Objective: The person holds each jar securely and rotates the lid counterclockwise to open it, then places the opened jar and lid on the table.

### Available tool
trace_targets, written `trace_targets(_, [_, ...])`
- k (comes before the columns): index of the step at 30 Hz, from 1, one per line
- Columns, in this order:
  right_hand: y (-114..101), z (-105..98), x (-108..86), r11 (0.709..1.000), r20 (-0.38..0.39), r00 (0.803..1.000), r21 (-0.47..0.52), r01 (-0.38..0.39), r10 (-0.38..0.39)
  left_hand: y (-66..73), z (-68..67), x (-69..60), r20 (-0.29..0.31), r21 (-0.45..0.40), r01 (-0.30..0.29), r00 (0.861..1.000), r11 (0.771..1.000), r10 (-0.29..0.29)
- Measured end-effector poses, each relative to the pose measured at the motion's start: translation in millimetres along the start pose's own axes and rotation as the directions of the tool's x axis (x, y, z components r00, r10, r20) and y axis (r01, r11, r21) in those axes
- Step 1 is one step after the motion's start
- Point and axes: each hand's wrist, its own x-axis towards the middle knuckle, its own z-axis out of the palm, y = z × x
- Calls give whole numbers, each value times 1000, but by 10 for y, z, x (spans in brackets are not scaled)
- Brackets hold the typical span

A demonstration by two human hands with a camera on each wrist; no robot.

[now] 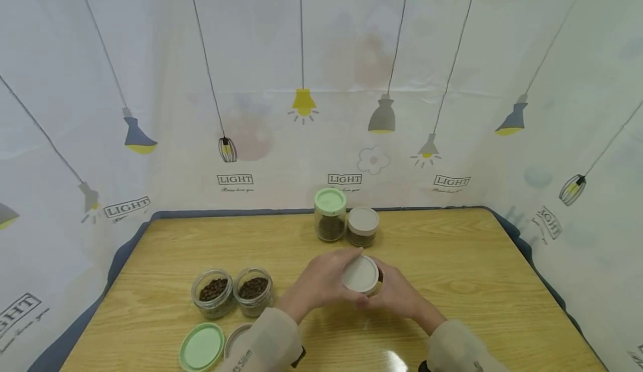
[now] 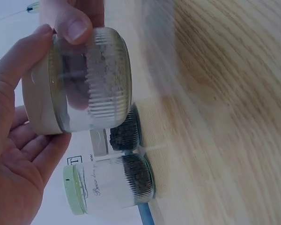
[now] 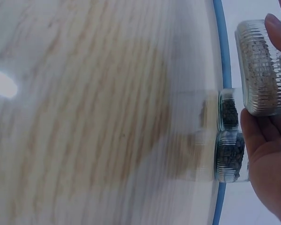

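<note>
Both hands hold a squat ribbed glass jar (image 2: 110, 79) above the table, with an off-white lid (image 1: 360, 275) on it. My left hand (image 1: 324, 280) grips the lid from the left, thumb on one side and fingers on the other. From the other side my right hand (image 1: 400, 295) holds the glass body, its thumb against the wall. In the left wrist view the jar looks tilted onto its side because of the camera's angle. Pale, grainy contents show through the glass (image 3: 260, 68), but their kind is unclear.
At the back stand a taller green-lidded jar (image 1: 331, 228) and a low off-white-lidded jar (image 1: 363, 228), both with dark contents. Two lidless jars of coffee beans (image 1: 213, 299) (image 1: 254, 299) stand at left. A green lid (image 1: 202, 347) and a partly hidden off-white-rimmed lid (image 1: 235, 338) lie nearer on the wooden table (image 1: 477, 282).
</note>
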Motion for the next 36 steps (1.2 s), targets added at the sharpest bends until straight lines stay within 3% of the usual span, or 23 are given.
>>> trace_targets(4, [-7, 20, 12, 1000, -34, 999, -16, 1, -2, 36, 27, -5, -41, 42, 45, 998, 998, -43])
trace_targets(9, [-12, 46, 19, 999, -20, 1000, -39, 0, -1, 94, 54, -54, -86, 105, 108, 991, 989, -99])
trace_targets(14, [-5, 55, 21, 999, 4, 1000, -34, 3, -3, 106, 71, -88, -87, 151, 98, 993, 984, -85])
trace_targets(20, [-15, 42, 16, 1000, 30, 1000, -9, 3, -3, 38, 0, -118, -5, 144, -14, 1000, 989, 15])
trace_targets(26, [-27, 37, -5, 1000, 72, 997, 2, -18, 18, 25, -144, -130, 86, 72, -139, 987, 988, 133])
trace_targets(32, [-41, 41, -14, 1000, 76, 997, 4, -22, 21, 9, -149, -114, 161, 23, -152, 976, 988, 146])
trace_targets(36, [-36, 47, -22, 999, 84, 996, 12, -33, 32, -11, -125, -108, 181, 0, -118, 977, 993, 116])
